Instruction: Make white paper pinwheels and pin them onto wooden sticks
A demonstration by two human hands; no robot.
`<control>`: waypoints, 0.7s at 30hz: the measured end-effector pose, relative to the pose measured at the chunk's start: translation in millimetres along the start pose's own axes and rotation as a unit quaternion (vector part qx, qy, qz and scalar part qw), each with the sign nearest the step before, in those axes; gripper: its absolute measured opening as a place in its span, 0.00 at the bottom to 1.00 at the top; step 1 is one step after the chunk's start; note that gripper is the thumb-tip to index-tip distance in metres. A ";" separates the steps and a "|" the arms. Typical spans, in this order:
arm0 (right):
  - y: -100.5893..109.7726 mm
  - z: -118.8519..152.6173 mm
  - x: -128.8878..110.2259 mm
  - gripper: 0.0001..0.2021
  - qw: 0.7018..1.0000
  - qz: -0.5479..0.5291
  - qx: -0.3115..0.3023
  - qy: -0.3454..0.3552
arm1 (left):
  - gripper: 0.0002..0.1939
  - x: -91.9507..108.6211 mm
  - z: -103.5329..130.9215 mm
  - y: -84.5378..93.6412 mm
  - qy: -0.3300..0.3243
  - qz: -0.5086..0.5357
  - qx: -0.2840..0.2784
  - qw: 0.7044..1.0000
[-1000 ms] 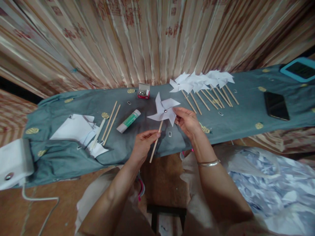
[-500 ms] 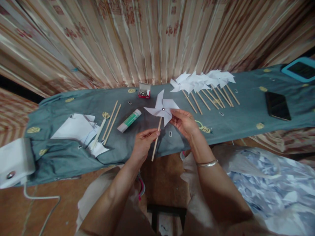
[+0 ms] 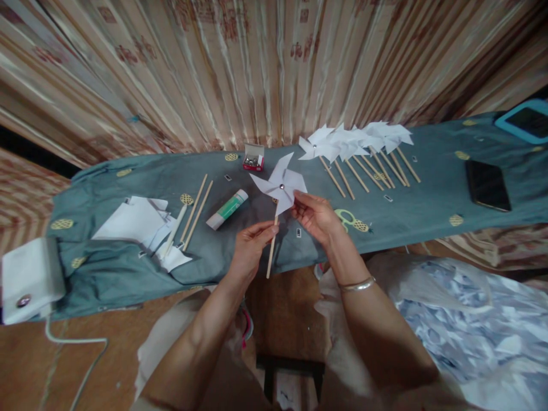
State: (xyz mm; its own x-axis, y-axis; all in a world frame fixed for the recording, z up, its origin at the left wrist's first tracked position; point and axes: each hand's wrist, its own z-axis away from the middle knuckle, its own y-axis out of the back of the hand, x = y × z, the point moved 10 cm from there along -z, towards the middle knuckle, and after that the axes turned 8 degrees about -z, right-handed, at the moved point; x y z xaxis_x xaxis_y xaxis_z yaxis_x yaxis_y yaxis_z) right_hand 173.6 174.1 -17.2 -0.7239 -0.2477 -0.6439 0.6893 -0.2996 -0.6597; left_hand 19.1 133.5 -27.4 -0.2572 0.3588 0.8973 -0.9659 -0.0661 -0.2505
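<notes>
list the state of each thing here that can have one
Pinwheel: assembled, held up
Left hand: pinching its stick
Right hand: pinching a paper blade
Red box: open, metal pieces inside
Row of pinwheels: assembled, overlapping
Two sticks: loose, side by side
Tube: lying on its side
Phone: flat, screen dark
Papers: loosely piled
White box: cable attached

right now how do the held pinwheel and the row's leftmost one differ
The held pinwheel is pinched by the left hand; the leftmost pinwheel lies on the cloth. The held pinwheel's stick points lower left in view, the leftmost pinwheel's lower right. Both have white blades and shiny centre pins.
</notes>
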 end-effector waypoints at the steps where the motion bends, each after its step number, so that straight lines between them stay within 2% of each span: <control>1: -0.5 0.0 1.1 0.12 1.000 0.000 0.000 -0.003 | 0.14 0.1 0.0 0.2 -0.001 0.001 0.000 1.000; 9: -5.8 4.0 4.7 0.18 1.000 0.024 -0.002 -0.004 | 0.14 2.9 -2.3 4.4 -0.009 -0.008 0.013 1.000; 12: -3.5 5.6 2.2 0.17 0.999 0.052 0.002 0.004 | 0.15 4.2 -3.2 7.1 -0.007 -0.004 0.021 1.000; 16: 4.7 5.2 -9.9 0.15 0.995 0.098 0.009 0.033 | 0.14 7.0 -4.1 10.1 -0.009 -0.003 0.026 1.000; 21: 17.9 4.7 -35.8 0.17 0.991 0.090 0.031 0.090 | 0.14 8.9 -2.4 8.6 -0.006 -0.018 0.016 1.000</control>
State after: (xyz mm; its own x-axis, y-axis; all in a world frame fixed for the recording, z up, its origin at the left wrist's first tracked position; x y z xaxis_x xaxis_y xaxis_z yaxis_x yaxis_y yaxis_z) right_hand 211.7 173.3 -4.1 -0.5683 -0.1349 -0.8117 0.7998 -0.3225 -0.5064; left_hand 8.5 138.3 -22.5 -0.2229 0.3498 0.9099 -0.9748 -0.0835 -0.2067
